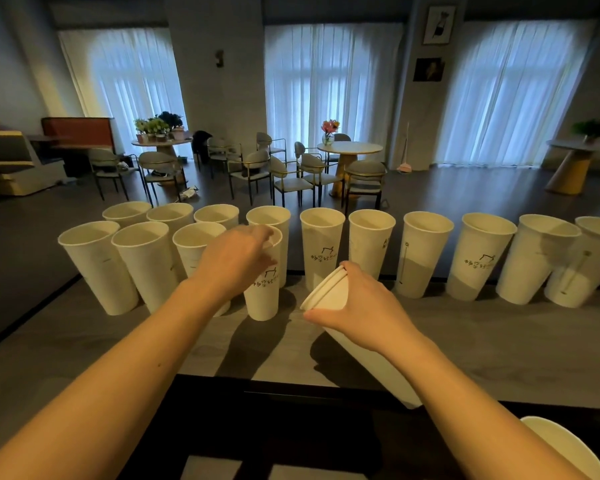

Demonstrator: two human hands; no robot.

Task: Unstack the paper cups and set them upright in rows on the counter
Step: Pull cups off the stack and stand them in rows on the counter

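Cups of white paper, tall and light, stand in rows on the grey worktop (499,341). Right of them, the right hand (368,306) wraps the tilted stack (329,292). Thin walls squash easily. The left hand (236,261) pinches one printed cup (262,299) by its rim.

This looks like a café, viewed from behind its grey service counter (482,341). At twelve o'clock round pedestal tables (350,148) stand ringed by cushioned metal-framed armchairs (293,178), one table bearing a vase of flowers (329,131). Branded paper cups (321,247) line the counter's far edge, tall sheer-curtained windows (329,84) behind.
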